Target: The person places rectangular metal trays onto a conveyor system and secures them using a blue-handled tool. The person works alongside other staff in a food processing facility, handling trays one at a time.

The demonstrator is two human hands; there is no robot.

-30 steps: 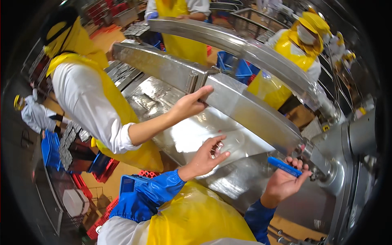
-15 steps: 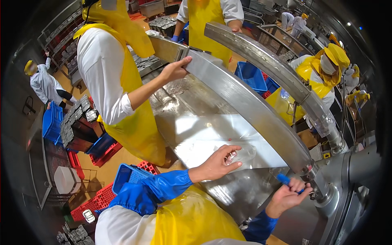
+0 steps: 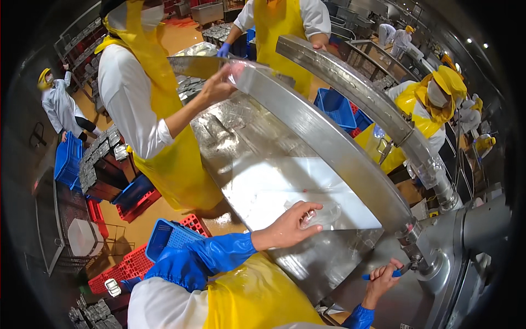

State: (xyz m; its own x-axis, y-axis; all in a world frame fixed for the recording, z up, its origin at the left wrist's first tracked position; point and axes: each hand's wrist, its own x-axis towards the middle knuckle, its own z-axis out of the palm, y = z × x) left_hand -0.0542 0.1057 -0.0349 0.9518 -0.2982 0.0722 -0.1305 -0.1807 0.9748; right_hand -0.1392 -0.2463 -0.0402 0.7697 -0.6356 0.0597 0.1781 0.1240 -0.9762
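Across the middle goes the big steel table (image 3: 235,129), shiny and wet-looking, and above it arcs the long steel channel (image 3: 323,137), a second steel pipe (image 3: 356,77) curving beyond it. Down on the table lies the white sheet (image 3: 350,200), part of it in shadow.

And here's the change! On the far left a co-worker's hand (image 3: 218,88) has slid along to the channel's upper end, where something pinkish blurs past (too smeared to name). Over on the right, the person's right hand (image 3: 382,281) has dropped lower, below the steel fitting (image 3: 413,247) at the channel's lower end. That seems to take the tool further from the sheet, leaving the plastic to the other hand alone.

Now the left hand (image 3: 290,225), hardly shifted: half open over the sheet's near edge, thumb and index finger apart, the other fingers apparently curled on the clear plastic (image 3: 327,213), which spreads beyond them above the white. The right hand is the tighter one, a fist closed round the slim blue tool (image 3: 366,277), one end poking out to the left, a little blue showing on the other side. Fingers near the fitting, but contact? Can't tell.
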